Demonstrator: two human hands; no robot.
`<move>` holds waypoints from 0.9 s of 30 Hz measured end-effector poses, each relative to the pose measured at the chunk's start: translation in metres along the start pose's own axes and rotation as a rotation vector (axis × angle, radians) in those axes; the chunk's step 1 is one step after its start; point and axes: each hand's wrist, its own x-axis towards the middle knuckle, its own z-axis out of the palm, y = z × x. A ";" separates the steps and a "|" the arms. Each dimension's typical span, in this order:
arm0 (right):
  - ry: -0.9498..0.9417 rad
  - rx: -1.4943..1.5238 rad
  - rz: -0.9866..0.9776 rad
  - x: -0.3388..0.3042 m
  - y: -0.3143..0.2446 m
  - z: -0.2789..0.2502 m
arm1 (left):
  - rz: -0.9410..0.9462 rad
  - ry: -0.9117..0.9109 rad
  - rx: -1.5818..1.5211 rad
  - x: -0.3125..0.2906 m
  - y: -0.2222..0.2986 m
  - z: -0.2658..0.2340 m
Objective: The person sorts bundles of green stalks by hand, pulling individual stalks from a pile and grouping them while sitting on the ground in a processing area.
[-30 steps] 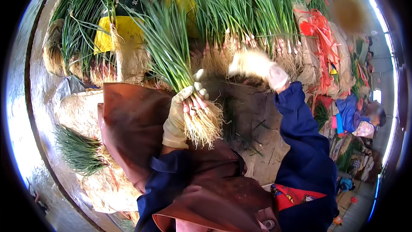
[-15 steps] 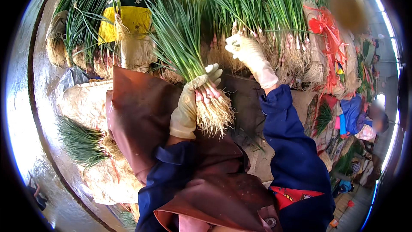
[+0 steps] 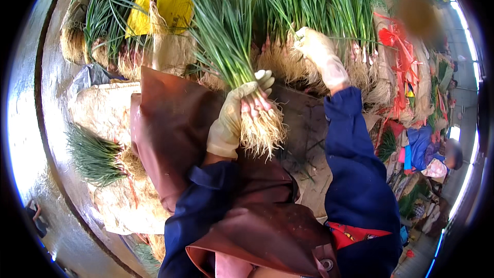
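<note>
My left hand [image 3: 231, 116], in a pale cream glove, is closed around a bunch of green garlic [image 3: 224, 41]. Its long green leaves point away from me, and the pinkish bulbs and pale, stringy roots hang out below the glove. To the right, my right hand [image 3: 318, 51], also gloved, reaches into a row of green garlic plants [image 3: 329, 5] standing at the back. Its fingers are bent and pressed together at the stalks, with a thin green stalk showing by the fingertips.
A brown apron [image 3: 175, 118] covers my lap. More bunches [image 3: 105, 15] stand at the back left beside a yellow and black sack [image 3: 160, 18]. One bunch [image 3: 95, 154] lies on sacking at left. Red plastic ties [image 3: 399, 46] hang at right. Further right, a person [image 3: 427, 146] sits.
My right hand has shifted slightly right along the standing stalks. My left hand still holds its bunch, and the whole view has moved a little.
</note>
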 end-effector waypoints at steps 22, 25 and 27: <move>-0.488 1.940 0.039 -0.047 -0.040 0.095 | -0.091 0.041 -0.233 0.002 0.003 -0.005; -0.937 2.199 -0.006 -0.053 -0.039 0.092 | -0.103 -0.016 -0.329 0.000 0.004 -0.007; -1.121 2.328 -0.033 -0.060 -0.044 0.089 | -0.105 -0.056 -0.333 -0.001 0.005 -0.010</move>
